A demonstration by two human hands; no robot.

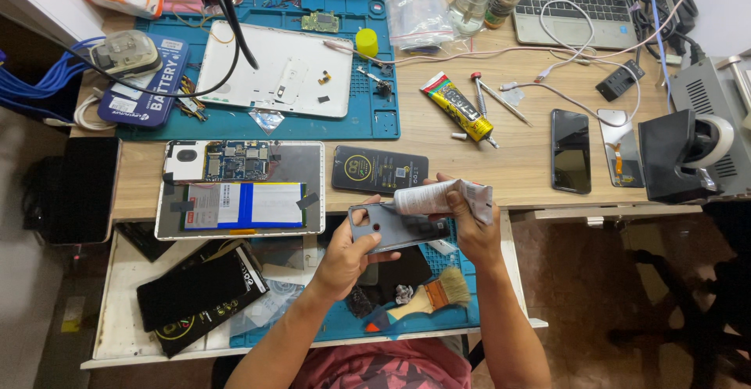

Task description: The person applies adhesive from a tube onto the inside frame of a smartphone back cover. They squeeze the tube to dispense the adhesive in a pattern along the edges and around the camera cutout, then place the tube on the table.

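Fingers of both hands meet over the pull-out shelf below the desk (pixel 469 162) edge. Largest thing near them is the opened tablet (pixel 238 189), off beyond the left hand's side, its blue-banded battery and circuit board showing; it lies well apart from either hand.

Next, the grey phone back cover (pixel 395 226) — the left hand (pixel 348 257) is clenched on its near-left end, thumb on top and fingers wrapped beneath, so the cover's long axis runs nearly level from the left fingers toward the right hand, tilted slightly up at the far side. Its camera cut-out sits just beside the left thumb.

Smaller, the white glue tube (pixel 438 197) — the right hand (pixel 469 228) grips its crumpled tail end, fingers closed round it. The tube lies almost parallel to the cover, just above its upper edge, nozzle pointing away from the right fingers toward the left ones. Whether the tip touches the cover I cannot tell. The right hand is nearer the tube, the left nearer the cover's camera end.

Smallest, a brush (pixel 438 291) with pale bristles lies on the blue mat (pixel 352 328) beneath, between the two forearms, touched by neither.
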